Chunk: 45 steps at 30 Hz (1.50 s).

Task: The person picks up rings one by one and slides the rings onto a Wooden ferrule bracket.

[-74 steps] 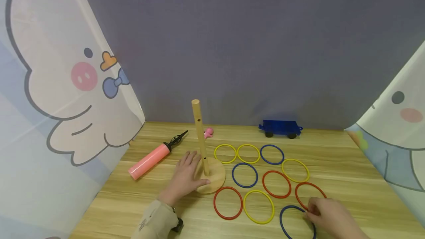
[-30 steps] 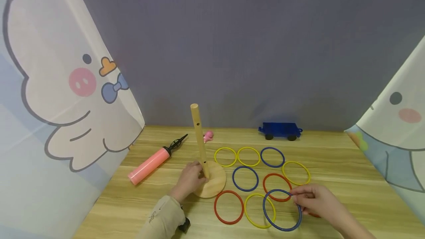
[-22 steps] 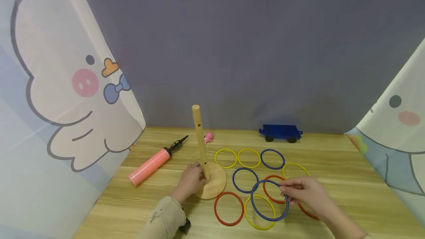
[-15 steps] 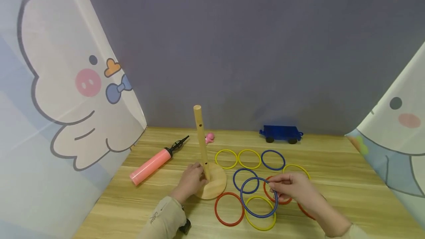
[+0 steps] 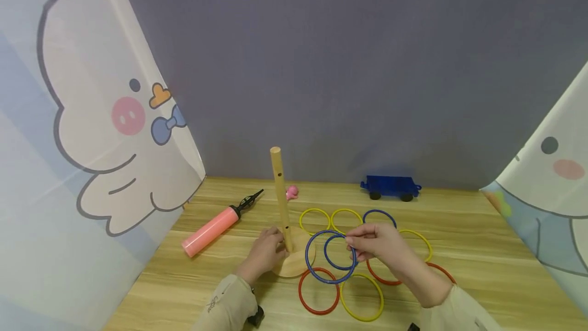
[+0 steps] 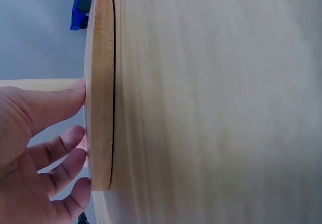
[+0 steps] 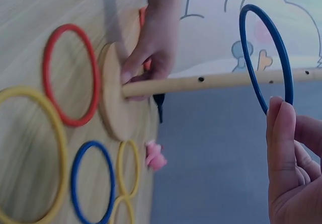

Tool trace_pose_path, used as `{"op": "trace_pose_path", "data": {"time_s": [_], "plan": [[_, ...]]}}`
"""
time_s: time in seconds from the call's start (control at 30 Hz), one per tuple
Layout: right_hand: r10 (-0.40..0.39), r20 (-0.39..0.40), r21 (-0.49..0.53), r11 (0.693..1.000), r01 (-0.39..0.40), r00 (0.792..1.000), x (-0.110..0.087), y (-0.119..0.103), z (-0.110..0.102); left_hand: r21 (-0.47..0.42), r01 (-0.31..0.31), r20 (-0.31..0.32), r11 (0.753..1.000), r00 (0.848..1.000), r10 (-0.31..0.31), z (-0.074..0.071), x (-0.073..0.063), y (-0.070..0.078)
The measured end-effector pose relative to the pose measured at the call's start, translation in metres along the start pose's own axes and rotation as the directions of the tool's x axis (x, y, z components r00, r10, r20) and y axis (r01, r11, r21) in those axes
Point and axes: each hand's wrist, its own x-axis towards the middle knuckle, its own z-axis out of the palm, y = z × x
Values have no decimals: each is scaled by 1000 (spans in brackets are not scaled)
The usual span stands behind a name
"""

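My right hand (image 5: 381, 244) pinches the edge of a blue ring (image 5: 331, 283) between thumb and fingers. Raised off the table, the ring overlaps another blue ring in the head view. In the right wrist view it stands near the upper part of the wooden post (image 7: 226, 79), beside it in that picture. The post rises from a round wooden base (image 5: 294, 267). My left hand (image 5: 264, 255) has its thumb and fingertips on top of this base, close to the foot of the post; the left wrist view shows these fingers bent slightly and spread against the disc (image 6: 102, 108).
Red, yellow and blue rings lie on the table right of the base, including a red ring (image 5: 299, 292). A pink hand pump (image 5: 211, 231) lies at left. A small pink toy (image 5: 292, 192) and a blue toy wagon (image 5: 390, 186) stand near the back curtain.
My right hand has picked up the blue ring from the front right and carried it left toward the post. My left hand has shifted from the base's edge to the post's foot.
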Motion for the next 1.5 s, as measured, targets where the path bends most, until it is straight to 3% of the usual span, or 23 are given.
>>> {"op": "trace_pose_path", "data": {"time_s": [0.23, 0.53, 0.73, 0.93, 1.5], "plan": [[-43, -32, 4, 999, 43, 999, 13, -27, 13, 0, -13, -22, 1000, 1000, 13, 3, 2, -2], [-75, -90, 28, 997, 78, 993, 25, -57, 23, -24, -1, -6, 1000, 1000, 0, 7, 6, -5], [-86, -104, 40, 995, 91, 991, 32, -68, 30, -6, -12, -4, 1000, 1000, 12, 6, 7, -5], [-116, -109, 79, 989, 125, 987, 39, -84, 38, 32, 15, 3, 999, 1000, -15, 5, 6, -4], [-253, -186, 203, 936, 289, 949, 46, -146, 54, -30, -4, -25, 1000, 1000, 3, 4, 4, -4]]}}
